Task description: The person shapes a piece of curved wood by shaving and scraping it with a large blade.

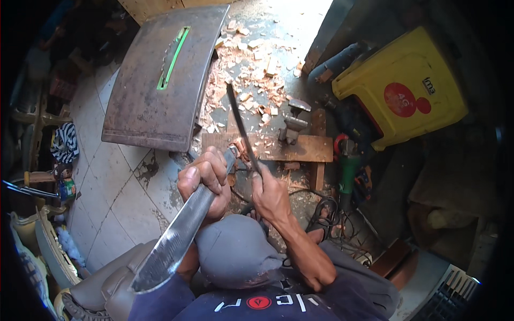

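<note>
So the main thing is a broad machete-like blade point(171, 241), running from around the middle of the frame down to the lower left, flat side up and shiny with streaky marks; the left hand point(206, 182) is balled into a fist round its upper end, knuckles up, with a grey stub poking out past the fingers. The right hand point(272, 195) is curled tight on the lower end of a thin dark strip point(241, 125), which bows up toward the upper middle; can't tell if it's a file or another blade. Right forearm slants in from the lower right, elbow bent; the two hands are near each other but apart.

Just past the hands there's a wooden plank point(308, 150) with a small metal vise or anvil point(294, 122) by its far edge; wood chips point(257, 67) all over the floor beyond; a saw table point(152, 99) takes up the upper left, toothed blade sticking through its green slot.

Container-wise: a small green can point(67, 188) at the far left, contents hidden; striped cloth point(65, 143) bundled above it. Over on the right, a green angle grinder point(347, 171) sits near a yellow plastic stool point(428, 115) tipped over in the upper right.
</note>
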{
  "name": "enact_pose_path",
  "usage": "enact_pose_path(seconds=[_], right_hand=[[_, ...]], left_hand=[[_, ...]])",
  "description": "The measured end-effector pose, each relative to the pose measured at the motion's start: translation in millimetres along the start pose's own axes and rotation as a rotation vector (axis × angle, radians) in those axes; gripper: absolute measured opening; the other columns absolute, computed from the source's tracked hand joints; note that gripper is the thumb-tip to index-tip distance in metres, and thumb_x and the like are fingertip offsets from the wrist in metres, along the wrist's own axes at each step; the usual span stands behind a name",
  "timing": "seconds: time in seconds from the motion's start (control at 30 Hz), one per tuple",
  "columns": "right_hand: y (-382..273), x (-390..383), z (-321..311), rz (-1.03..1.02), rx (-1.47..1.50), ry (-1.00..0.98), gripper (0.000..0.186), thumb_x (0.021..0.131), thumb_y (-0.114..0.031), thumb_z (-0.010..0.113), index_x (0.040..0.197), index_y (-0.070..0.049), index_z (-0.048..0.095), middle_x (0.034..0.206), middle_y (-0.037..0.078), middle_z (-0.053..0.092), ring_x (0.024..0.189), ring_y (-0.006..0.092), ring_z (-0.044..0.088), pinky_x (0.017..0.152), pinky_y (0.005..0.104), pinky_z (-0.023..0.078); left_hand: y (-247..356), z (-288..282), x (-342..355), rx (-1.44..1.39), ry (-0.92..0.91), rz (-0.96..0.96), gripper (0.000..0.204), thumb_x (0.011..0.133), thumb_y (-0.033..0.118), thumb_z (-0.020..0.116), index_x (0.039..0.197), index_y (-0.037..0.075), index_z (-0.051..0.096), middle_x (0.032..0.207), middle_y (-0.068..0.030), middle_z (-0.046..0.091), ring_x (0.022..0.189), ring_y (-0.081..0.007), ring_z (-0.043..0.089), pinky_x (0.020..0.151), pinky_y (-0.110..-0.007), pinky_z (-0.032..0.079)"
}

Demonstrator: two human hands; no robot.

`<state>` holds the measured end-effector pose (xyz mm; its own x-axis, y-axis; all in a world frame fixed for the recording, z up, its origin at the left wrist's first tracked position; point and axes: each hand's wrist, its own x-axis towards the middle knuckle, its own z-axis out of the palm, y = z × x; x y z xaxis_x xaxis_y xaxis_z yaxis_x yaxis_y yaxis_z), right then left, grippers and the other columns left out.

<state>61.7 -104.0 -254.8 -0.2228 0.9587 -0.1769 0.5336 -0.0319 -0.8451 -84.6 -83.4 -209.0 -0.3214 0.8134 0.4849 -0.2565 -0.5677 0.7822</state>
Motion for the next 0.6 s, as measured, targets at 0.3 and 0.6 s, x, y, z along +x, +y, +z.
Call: enact_pose_path(seconds=[0.3, 0.6], right_hand=[[21, 6, 23, -0.028, -0.11, 0.032, 0.029, 0.097, -0.009, 0.059, 0.124, 0.002, 0.061, 0.08, 0.031, 0.067, 0.076, 0.0476, 0.07, 0.065, 0.0545, 0.055], [25, 11, 33, 0.011, -0.201, 0.042, 0.025, 0.1, -0.014, 0.056, 0.119, 0.001, 0.063, 0.078, 0.027, 0.067, 0.069, 0.0451, 0.068, 0.064, 0.0533, 0.054]], left_hand=[[-4, 7, 1, 0.025, 0.049, 0.09, 0.047, 0.1, 0.023, 0.031, 0.056, 0.01, 0.035, 0.055, -0.0055, 0.038, 0.055, -0.0155, 0.03, 0.056, -0.034, 0.029], [-3, 1, -5, -0.007, 0.058, 0.055, 0.047, 0.099, 0.024, 0.032, 0.054, 0.009, 0.037, 0.054, -0.0072, 0.041, 0.054, -0.0156, 0.028, 0.056, -0.034, 0.03]])
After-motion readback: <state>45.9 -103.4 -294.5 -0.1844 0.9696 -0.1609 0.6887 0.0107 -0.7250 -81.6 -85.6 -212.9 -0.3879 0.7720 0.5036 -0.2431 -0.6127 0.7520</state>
